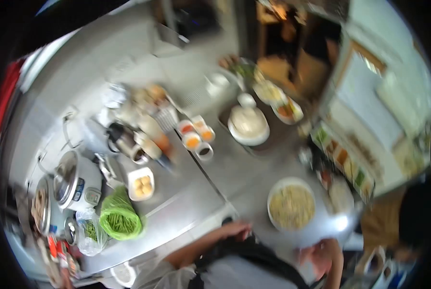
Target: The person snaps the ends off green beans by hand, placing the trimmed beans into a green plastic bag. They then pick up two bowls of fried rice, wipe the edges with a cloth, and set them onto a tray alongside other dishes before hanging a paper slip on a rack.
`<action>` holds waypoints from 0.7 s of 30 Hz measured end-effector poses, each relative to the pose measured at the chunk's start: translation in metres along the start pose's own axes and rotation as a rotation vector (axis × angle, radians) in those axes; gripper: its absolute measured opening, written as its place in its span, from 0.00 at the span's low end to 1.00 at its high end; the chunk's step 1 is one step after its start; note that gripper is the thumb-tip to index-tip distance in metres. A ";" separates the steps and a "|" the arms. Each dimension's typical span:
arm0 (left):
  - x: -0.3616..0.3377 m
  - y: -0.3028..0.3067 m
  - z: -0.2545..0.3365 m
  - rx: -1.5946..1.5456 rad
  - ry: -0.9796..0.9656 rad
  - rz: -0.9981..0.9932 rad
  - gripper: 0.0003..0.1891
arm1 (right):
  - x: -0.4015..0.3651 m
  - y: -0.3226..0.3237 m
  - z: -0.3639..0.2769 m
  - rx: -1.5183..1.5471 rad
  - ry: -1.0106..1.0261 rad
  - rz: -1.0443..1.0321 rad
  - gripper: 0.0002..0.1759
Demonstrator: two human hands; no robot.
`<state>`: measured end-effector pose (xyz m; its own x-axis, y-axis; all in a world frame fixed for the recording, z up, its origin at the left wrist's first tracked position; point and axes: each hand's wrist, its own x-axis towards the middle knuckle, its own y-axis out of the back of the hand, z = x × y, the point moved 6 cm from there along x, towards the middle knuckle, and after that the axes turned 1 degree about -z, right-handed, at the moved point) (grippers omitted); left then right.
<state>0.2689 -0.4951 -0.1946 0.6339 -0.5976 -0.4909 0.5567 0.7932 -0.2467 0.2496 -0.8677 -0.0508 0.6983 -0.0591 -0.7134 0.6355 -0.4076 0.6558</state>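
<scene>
My left hand (237, 230) is at the table's front edge, close to my body. Its fingers look partly curled, but blur hides whether anything is in them. Lower right, my right hand (319, 255) hangs by the edge, smeared by motion, so its fingers do not show clearly. Both hands are apart from a white bowl (271, 216) that stands on the steel table (244, 192). Pale yellow, chopped-looking food (292, 206) fills the bowl. My right hand is the nearer one to it.
Left on the table are a green bag of green beans (121, 222), a tray of round yellowish items (142, 185) and a white cooker (80, 180). Small cups (192, 140) and a large white dish (249, 126) stand farther back. A seasoning rack (343, 156) and another person (388, 221) are right.
</scene>
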 end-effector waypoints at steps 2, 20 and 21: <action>-0.028 0.029 -0.002 -0.067 0.213 0.087 0.25 | 0.042 0.015 0.013 0.089 0.161 0.142 0.14; 0.045 0.057 0.066 0.567 -0.012 -0.106 0.20 | 0.120 0.005 0.043 -0.120 0.123 -0.108 0.22; 0.033 0.052 0.081 0.586 0.032 -0.109 0.19 | 0.124 0.023 0.033 -0.135 0.179 -0.036 0.22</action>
<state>0.3619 -0.4832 -0.1560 0.5448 -0.6610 -0.5160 0.8271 0.5252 0.2005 0.3394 -0.9146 -0.1322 0.7143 0.1211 -0.6893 0.6907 -0.2806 0.6665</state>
